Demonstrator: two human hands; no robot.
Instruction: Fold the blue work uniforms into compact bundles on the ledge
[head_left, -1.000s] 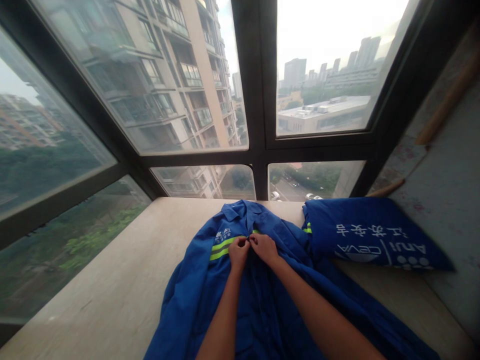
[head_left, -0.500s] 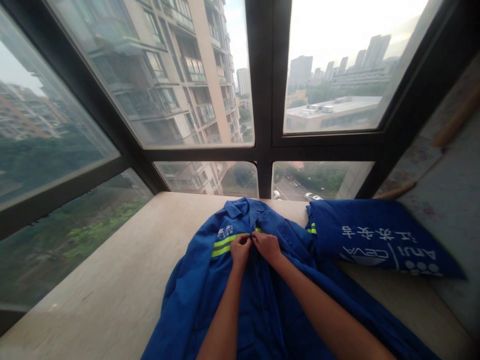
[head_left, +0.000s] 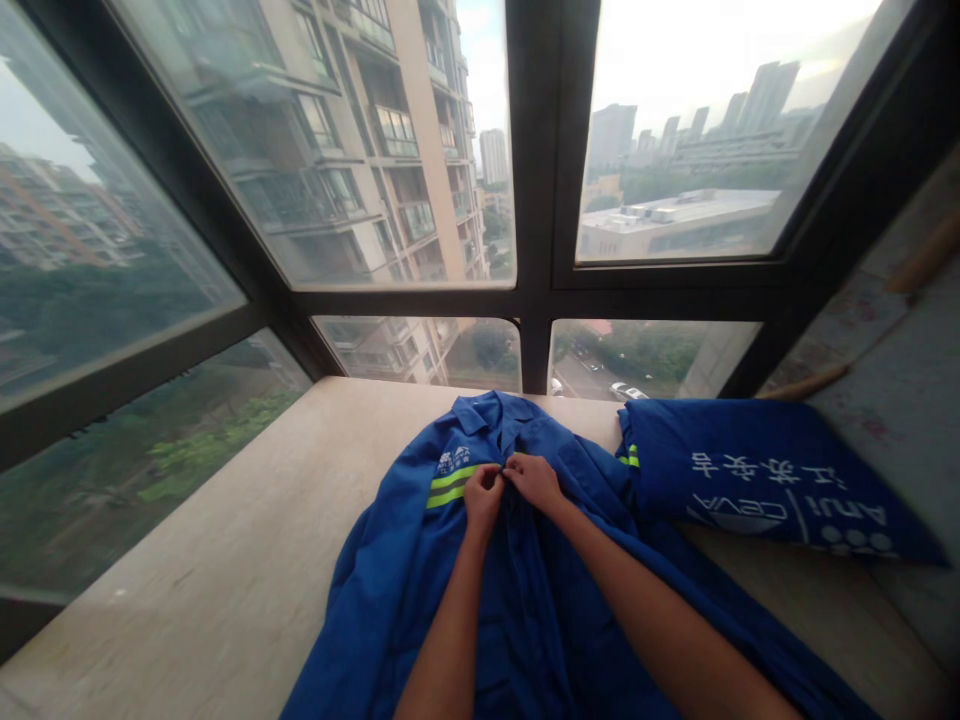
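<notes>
A blue work jacket (head_left: pixel 405 560) lies front up, its collar toward the window and its sleeves spread to the sides. A yellow-green and grey reflective stripe and a white printed logo cross its chest. My left hand (head_left: pixel 484 495) pinches the front edge at chest height, fingers closed. Right beside it, my right hand (head_left: pixel 534 482) pinches the same front opening, the fingertips of both hands almost touching. Whatever small part sits between the fingertips, perhaps a fastening, is too small to make out.
The jacket rests on a pale stone sill (head_left: pixel 225 540). At the right lies a folded blue garment (head_left: pixel 765 480) with white lettering and a bit of reflective stripe. Dark window frames (head_left: pixel 534 200) rise behind, and a patterned wall (head_left: pixel 885 400) bounds the right side.
The view has shifted slightly. Both hands keep their pinch on the jacket front, with only slight finger movement.
</notes>
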